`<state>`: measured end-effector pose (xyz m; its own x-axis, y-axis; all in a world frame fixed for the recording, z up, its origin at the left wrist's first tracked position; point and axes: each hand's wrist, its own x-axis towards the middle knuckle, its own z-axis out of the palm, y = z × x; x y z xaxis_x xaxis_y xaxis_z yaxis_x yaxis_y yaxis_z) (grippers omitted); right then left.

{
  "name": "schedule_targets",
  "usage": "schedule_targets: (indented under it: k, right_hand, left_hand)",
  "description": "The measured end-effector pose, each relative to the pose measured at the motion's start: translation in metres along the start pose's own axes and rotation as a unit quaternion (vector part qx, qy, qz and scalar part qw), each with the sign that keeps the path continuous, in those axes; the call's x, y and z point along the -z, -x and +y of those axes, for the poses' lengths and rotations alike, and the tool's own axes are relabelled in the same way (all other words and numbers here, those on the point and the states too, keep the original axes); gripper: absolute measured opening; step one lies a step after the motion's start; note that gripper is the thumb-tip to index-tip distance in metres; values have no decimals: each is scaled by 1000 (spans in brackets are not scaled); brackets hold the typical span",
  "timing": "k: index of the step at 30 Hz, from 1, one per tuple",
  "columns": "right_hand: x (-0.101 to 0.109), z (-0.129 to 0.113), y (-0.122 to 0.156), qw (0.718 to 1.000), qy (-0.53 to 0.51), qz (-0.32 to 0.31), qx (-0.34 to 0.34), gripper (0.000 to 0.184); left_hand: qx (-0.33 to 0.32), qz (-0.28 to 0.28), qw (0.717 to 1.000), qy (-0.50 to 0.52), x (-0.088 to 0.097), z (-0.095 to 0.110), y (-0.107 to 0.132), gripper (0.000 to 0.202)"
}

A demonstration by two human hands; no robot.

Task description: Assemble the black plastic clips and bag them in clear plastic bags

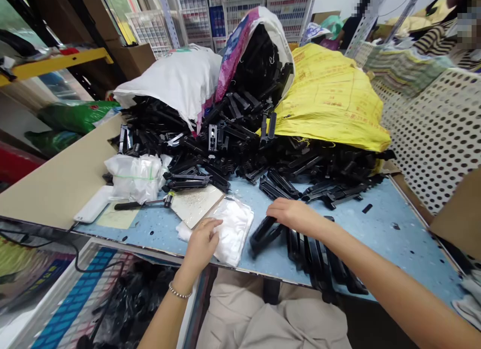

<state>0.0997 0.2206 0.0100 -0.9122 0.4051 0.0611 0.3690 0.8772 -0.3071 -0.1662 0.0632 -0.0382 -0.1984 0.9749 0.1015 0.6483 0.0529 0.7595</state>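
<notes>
My right hand [287,211] is closed on the end of a long, narrow black stapler-like part [263,236], slightly blurred, over the table's front half. Just right of it, under my forearm, several similar black parts [310,254] lie side by side at the table edge. My left hand [205,236], fingers loosely bent and thumb apart, rests at the left side of a stack of clear-white plastic bags [235,229]. Nothing shows in its grip. A pale square board [195,204] lies just beyond its fingertips.
Behind, black parts [233,143] spill from a white sack [176,78], a purple-trimmed sack [240,48] and a yellow sack [330,93]. At left lie a hammer-like tool [131,206], a wrapped bag bundle [137,176] and a white phone-like slab [93,204]. A perforated white basket [443,118] stands right.
</notes>
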Motion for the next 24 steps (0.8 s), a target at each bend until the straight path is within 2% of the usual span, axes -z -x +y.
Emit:
schedule_targets:
  k: [2,3,4,6,7,8,9,11,13,14,16,19,21,22,23,24]
  right_hand:
    - [3,-11,2,988,-139,-5,-59,20]
    - [0,-22,4,964,-248,-24,-90,21]
    - [-8,-34,6,921,-367,-52,-118,21]
    - [-30,-60,9,780,-587,-128,-173,23]
    - [-44,-72,10,717,-649,-147,-207,26]
    - [-57,-83,10,670,-686,-148,-241,28]
    - [-69,-90,9,641,-704,-134,-273,30]
    - [-86,-99,8,614,-717,-90,-316,32]
    - [-95,-102,7,590,-737,-72,-321,33]
    - [-97,-102,6,568,-756,-68,-318,34]
    - [-100,-101,5,495,-807,-51,-318,36]
    - [-104,-105,6,352,-887,-20,-298,39]
    - [-107,-112,8,287,-926,-23,-244,43]
    - [-108,-116,9,272,-937,-18,-216,46]
    - [-109,-120,9,269,-943,-8,-197,47]
    - [-109,-123,8,282,-940,3,-192,48]
  left_hand:
    - [19,-1,998,55,-1,-2,-1,37]
    - [26,-7,996,80,-1,-3,-2,39]
    - [33,-14,994,102,-2,-6,-3,41]
    - [39,-22,991,128,-1,-11,-5,46]
    - [35,-23,991,127,0,-13,-6,48]
    - [26,-22,993,116,2,-15,-5,50]
    - [12,-19,995,95,4,-16,-4,53]
    - [-27,-18,999,29,8,-13,2,60]
    - [-68,-28,996,-42,7,-3,10,69]
    - [-88,-36,993,-71,5,4,15,73]
    - [-121,-65,984,-111,0,17,24,80]
    - [-160,-109,975,-106,-5,29,32,85]
    - [-173,-98,977,-80,-3,30,33,81]
    - [-173,-78,979,-71,0,30,33,79]
    - [-171,-56,981,-66,2,30,33,76]
    - [-174,-43,982,-63,4,31,34,75]
